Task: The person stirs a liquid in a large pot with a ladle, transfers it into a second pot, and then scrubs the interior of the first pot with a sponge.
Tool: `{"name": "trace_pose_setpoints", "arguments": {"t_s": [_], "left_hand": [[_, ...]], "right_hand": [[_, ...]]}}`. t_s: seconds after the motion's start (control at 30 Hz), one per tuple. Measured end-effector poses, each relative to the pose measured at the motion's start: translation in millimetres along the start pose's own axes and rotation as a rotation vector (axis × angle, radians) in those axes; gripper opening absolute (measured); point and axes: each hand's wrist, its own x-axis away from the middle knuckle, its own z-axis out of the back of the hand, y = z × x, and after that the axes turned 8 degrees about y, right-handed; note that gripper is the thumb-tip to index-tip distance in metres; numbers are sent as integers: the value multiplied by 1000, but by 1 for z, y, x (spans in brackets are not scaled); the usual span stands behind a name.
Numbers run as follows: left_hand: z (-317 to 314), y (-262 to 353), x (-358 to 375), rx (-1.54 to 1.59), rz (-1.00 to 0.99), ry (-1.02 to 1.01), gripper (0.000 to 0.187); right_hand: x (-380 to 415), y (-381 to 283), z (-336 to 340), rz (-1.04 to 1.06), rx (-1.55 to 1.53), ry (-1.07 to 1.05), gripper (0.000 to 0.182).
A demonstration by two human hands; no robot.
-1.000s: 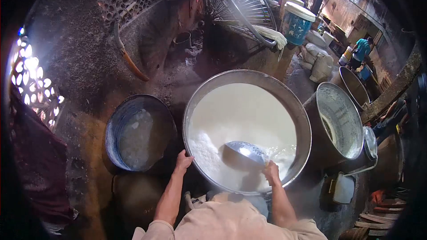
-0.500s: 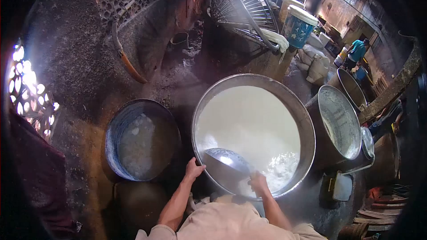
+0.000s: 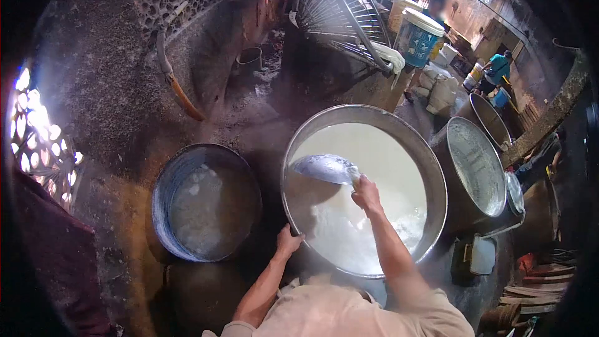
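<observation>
A wide metal pot (image 3: 437, 200) of steaming, milky white liquid stands in front of me. My right hand (image 3: 367, 195) is closed around the short handle of a large metal ladle (image 3: 324, 168). The ladle's rounded bowl is tilted over the left half of the liquid, and its shadow falls on the surface beneath. At the pot's lower left edge, my left hand (image 3: 289, 241) is closed on the rim. Foam and ripples show in the liquid near the front of the pot.
On the left stands a dark pot (image 3: 163, 224) with cloudy liquid. A pale-coated metal vat (image 3: 477, 165) is at the right, by a square white container (image 3: 482, 256). Behind are a wire rack (image 3: 340, 9), a blue-and-white bucket (image 3: 417, 40), sacks (image 3: 442, 93) and people.
My right hand has moved up and forward, lifting the ladle from the surface to above the liquid. My left hand stays on the rim. Another person has come into view behind the bucket.
</observation>
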Motion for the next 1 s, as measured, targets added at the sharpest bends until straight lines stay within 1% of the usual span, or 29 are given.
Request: {"name": "trace_pose_setpoints", "arguments": {"t_s": [0.03, 0.07, 0.13, 0.17, 0.27, 0.33, 0.4, 0.43, 0.5, 0.57, 0.6, 0.63, 0.67, 0.73, 0.8, 0.87, 0.9, 1.0], "left_hand": [[4, 7, 3, 3, 19, -4, 55], [8, 13, 5, 6, 38, -8, 52], [7, 12, 5, 39, 41, -15, 49], [7, 11, 5, 72, 50, -18, 45], [9, 15, 5, 55, 93, -32, 44], [7, 11, 4, 54, 68, -19, 45], [1, 3, 1, 49, 49, -7, 46], [-4, -4, -3, 37, 52, 9, 48], [-8, -12, -7, 15, 72, 17, 52], [-7, -12, -7, 44, 92, 0, 52], [-4, -8, -5, 76, 104, -16, 52], [-2, -4, -2, 146, 87, -24, 49], [0, 0, 1, 142, 90, -27, 49], [1, -1, 3, 181, 16, 8, 46], [-1, -6, 1, 164, 17, 9, 43], [-4, -5, 1, 308, 88, -26, 41], [0, 5, 6, 314, 111, -16, 39], [-4, -1, 3, 292, 88, 20, 37]], "right_hand": [[-5, 2, -6, -6, 60, -49, 30], [-7, 6, -14, -10, 61, -44, 30], [-10, 11, -25, -106, 118, -168, 29], [-7, 17, -27, -96, 148, -201, 27], [7, 34, -33, -64, 205, -192, 26], [17, 46, -30, -52, 232, -192, 27], [28, 60, -25, -58, 304, -285, 31], [35, 67, -23, -61, 302, -294, 31], [49, 83, -20, -76, 291, -243, 27], [65, 102, -16, -116, 290, -252, 27], [69, 108, -12, -155, 289, -254, 27], [77, 113, -1, -83, 299, -299, 27], [82, 122, 1, -88, 297, -302, 27], [96, 150, 3, -179, 307, -291, 28], [111, 172, 12, -184, 302, -281, 28], [123, 192, 23, -114, 340, -304, 26], [128, 192, 36, -185, 315, -312, 28], [137, 215, 62, -178, 300, -316, 31]]}}
